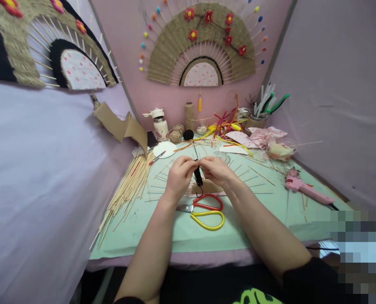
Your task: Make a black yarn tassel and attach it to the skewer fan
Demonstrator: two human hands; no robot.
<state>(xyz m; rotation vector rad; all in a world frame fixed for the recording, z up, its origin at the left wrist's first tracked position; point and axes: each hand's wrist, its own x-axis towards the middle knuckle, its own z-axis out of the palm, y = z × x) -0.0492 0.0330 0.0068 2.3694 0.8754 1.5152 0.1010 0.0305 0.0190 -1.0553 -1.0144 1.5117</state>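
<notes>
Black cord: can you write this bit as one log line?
left hand: pinching black cord | right hand: pinching black cord | scissors: red and yellow handles, lying on green table

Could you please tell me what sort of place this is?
Probably a small craft workspace: a flowered fan hangs on the wall, and thin sticks and a pink glue gun lie on the table.

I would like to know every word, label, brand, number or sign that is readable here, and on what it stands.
No text can be read.
Protractor: markings too small to read.
Shirt: green print, cut off by the picture edge; no word readable.
Bottle: small reddish print, no letters readable.
</notes>
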